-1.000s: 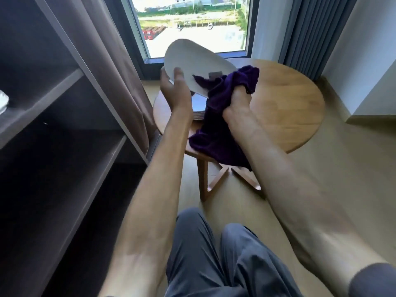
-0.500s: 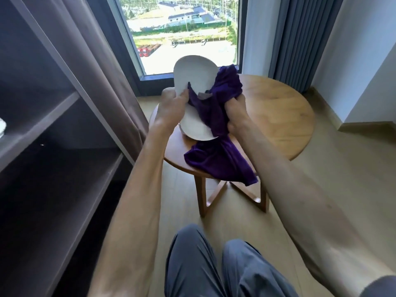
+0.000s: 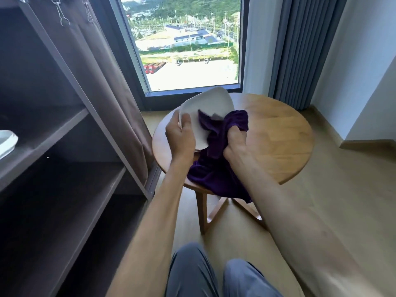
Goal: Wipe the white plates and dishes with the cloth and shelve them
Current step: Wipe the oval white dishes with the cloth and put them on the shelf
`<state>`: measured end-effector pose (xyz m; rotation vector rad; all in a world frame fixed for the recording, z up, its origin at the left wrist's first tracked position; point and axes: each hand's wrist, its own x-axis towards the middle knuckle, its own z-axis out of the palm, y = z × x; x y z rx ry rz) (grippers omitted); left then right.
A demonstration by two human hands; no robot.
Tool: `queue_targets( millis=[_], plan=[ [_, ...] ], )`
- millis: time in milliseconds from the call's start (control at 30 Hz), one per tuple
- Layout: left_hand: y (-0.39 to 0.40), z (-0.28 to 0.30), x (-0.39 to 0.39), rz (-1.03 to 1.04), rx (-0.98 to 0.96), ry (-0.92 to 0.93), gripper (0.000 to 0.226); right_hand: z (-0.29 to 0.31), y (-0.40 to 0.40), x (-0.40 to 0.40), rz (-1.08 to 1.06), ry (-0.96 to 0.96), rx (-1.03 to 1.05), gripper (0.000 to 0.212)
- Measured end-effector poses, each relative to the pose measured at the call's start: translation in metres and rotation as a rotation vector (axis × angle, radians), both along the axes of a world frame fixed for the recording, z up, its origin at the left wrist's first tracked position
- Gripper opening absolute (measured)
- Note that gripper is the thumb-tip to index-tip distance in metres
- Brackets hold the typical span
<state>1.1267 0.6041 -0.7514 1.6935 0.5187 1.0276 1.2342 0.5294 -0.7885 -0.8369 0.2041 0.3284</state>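
Gripping smooth white plate (image 3: 211,108); crumpled purple cloth (image 3: 216,168)

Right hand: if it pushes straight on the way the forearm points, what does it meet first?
The purple cloth bunched in the right hand, then the white plate that the left hand holds tilted above the round wooden table. Beyond the plate, probably the window; depth is unclear.

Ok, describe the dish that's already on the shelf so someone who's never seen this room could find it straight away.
Start at the tall dark shelving unit that fills the left side of the view, beside the brown curtain. On its upper shelf board, at the far left edge of the picture, sits a white dish, partly cut off. It is the only thing visible on the shelves; the other white plate is in the person's hands.
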Motion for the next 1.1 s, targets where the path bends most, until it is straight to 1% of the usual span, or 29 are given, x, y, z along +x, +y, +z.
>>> queue_targets(
  millis=[33, 100, 167, 200, 267, 300, 367, 400, 467, 533, 567, 600, 633, 700, 800, 867, 933, 1000, 1100],
  plan=[
    [0.008, 0.004, -0.005, -0.066, 0.021, 0.031, 0.023, -0.001, -0.004, 0.007, -0.024, -0.005, -0.024, 0.024],
    [0.027, 0.019, -0.014, -0.19, 0.055, 0.084, 0.026, -0.003, -0.009, 0.019, 0.015, -0.058, -0.129, 0.025],
    [0.041, 0.036, -0.016, -0.226, 0.051, 0.094, 0.029, -0.001, -0.008, 0.023, 0.078, -0.137, -0.22, 0.026],
    [0.045, 0.042, -0.016, -0.222, 0.025, 0.081, 0.03, 0.003, -0.005, 0.024, 0.085, -0.168, -0.237, 0.023],
    [0.046, 0.046, -0.012, -0.218, -0.092, 0.024, 0.026, 0.013, 0.003, 0.024, 0.078, -0.21, -0.216, 0.014],
    [0.044, 0.044, -0.011, -0.243, -0.192, -0.011, 0.024, 0.018, 0.006, 0.024, 0.077, -0.224, -0.213, 0.011],
    [0.038, 0.039, -0.011, -0.352, -0.458, -0.089, 0.027, 0.021, 0.011, 0.022, 0.091, -0.269, -0.282, 0.009],
    [0.034, 0.036, -0.011, -0.4, -0.569, -0.124, 0.029, 0.022, 0.013, 0.021, 0.098, -0.296, -0.347, 0.01],
    [0.028, 0.029, -0.012, -0.423, -0.685, -0.152, 0.031, 0.024, 0.012, 0.019, 0.096, -0.396, -0.555, 0.011],
    [0.019, 0.024, -0.012, -0.409, -0.706, -0.122, 0.037, 0.031, 0.01, 0.019, 0.056, -0.606, -0.86, 0.022],
    [0.014, 0.023, -0.011, -0.411, -0.701, -0.105, 0.039, 0.036, 0.01, 0.019, 0.025, -0.722, -0.98, 0.031],
    [0.01, 0.022, -0.009, -0.415, -0.693, -0.1, 0.041, 0.042, 0.011, 0.017, 0.006, -0.816, -1.046, 0.037],
    [0.007, 0.022, -0.007, -0.416, -0.683, -0.106, 0.042, 0.048, 0.012, 0.013, 0.001, -0.883, -1.056, 0.038],
    [0.003, 0.026, -0.003, -0.421, -0.642, -0.142, 0.043, 0.058, 0.016, 0.004, 0.011, -0.969, -0.994, 0.035],
    [0.003, 0.03, 0.006, -0.42, -0.581, -0.186, 0.046, 0.063, 0.021, -0.008, 0.016, -1.038, -0.88, 0.036],
    [-0.001, 0.027, 0.012, -0.401, -0.597, -0.235, 0.048, 0.063, 0.023, -0.017, 0.026, -1.082, -0.823, 0.04],
    [-0.004, 0.022, 0.014, -0.379, -0.65, -0.307, 0.049, 0.067, 0.028, -0.03, 0.031, -1.164, -0.748, 0.031],
    [-0.005, 0.019, 0.013, -0.372, -0.712, -0.418, 0.051, 0.075, 0.032, -0.038, 0.063, -1.26, -0.681, 0.024],
    [0.0, 0.023, 0.012, -0.39, -0.744, -0.564, 0.051, 0.088, 0.032, -0.046, 0.144, -1.296, -0.608, 0.022]
  ],
)
